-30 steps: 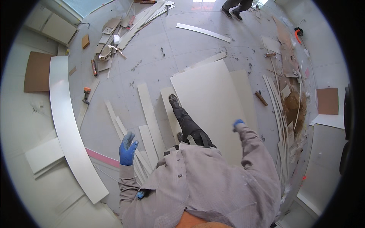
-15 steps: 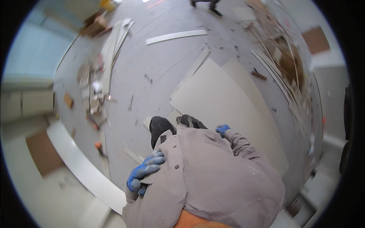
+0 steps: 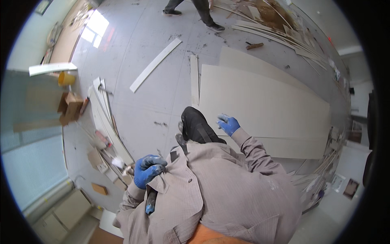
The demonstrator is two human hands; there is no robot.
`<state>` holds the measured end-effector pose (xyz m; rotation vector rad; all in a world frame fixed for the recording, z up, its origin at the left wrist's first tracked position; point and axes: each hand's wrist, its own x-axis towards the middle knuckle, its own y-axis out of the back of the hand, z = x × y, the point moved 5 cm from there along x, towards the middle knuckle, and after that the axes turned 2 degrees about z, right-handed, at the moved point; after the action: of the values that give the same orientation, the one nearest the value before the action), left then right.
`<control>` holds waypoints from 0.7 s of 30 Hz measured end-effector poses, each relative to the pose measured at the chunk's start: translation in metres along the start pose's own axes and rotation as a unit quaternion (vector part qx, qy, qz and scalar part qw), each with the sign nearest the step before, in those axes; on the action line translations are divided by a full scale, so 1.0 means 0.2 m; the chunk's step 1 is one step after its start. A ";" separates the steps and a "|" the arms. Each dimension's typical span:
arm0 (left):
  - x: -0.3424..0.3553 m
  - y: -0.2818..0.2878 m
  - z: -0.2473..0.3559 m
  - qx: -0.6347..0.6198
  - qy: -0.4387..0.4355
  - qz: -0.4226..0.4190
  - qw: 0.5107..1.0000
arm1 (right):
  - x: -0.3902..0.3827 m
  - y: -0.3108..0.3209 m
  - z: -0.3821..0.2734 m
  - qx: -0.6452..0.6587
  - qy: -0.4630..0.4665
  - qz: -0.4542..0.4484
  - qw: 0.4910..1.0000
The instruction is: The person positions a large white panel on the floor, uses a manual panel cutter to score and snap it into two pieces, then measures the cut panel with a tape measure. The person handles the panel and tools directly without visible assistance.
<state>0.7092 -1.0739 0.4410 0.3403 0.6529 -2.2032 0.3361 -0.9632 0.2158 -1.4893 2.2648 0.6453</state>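
My left hand (image 3: 148, 170), in a blue glove with grey smears, is at the left side of my open grey shirt (image 3: 239, 179). Its fingers are curled in; what they hold, if anything, is hidden. Just below it a dark handle with a blue end (image 3: 150, 201) sticks out against the shirt; I cannot tell whether the hand grips it. My right hand (image 3: 228, 124), gloved in blue too, hangs free with its fingers apart, over the edge of a large off-white panel (image 3: 264, 101) lying flat on the floor. A narrow pale strip (image 3: 194, 79) lies along that panel's left side.
A long white strip (image 3: 156, 65) lies ahead on the grey floor. Stacked trim pieces (image 3: 107, 118), a cardboard box (image 3: 71, 107) and a yellow bucket (image 3: 66, 78) are on the left. Another person's legs (image 3: 202, 14) are ahead. More strips (image 3: 280, 38) pile up at the far right.
My view has turned left, and the floor panels now appear turned. My right hand has come out from beside the shirt. My left fingers have curled more. The other person's legs show more fully.
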 end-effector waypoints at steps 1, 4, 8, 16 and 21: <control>0.12 0.04 0.05 0.002 0.043 -0.009 0.999 | 0.02 -0.07 -0.24 -0.004 0.099 -0.026 0.995; 0.49 0.12 0.15 0.014 0.150 -0.043 0.988 | 0.09 -0.33 -0.91 0.089 0.256 -0.100 0.957; 1.14 0.14 0.26 0.090 0.229 -0.148 0.958 | 0.18 -0.75 -1.77 0.172 0.479 -0.334 0.794; 2.07 0.21 0.71 0.188 0.196 -0.237 0.933 | 0.68 -1.04 -2.36 0.023 0.362 -0.619 0.697; 2.43 0.43 0.88 0.248 0.196 -0.231 0.920 | 0.97 -0.72 -2.63 -0.237 0.464 -0.300 0.799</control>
<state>0.4551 -1.5210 0.3444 0.9964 0.3884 -2.7795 0.3725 -1.4505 0.5267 -3.1390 1.9796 0.2913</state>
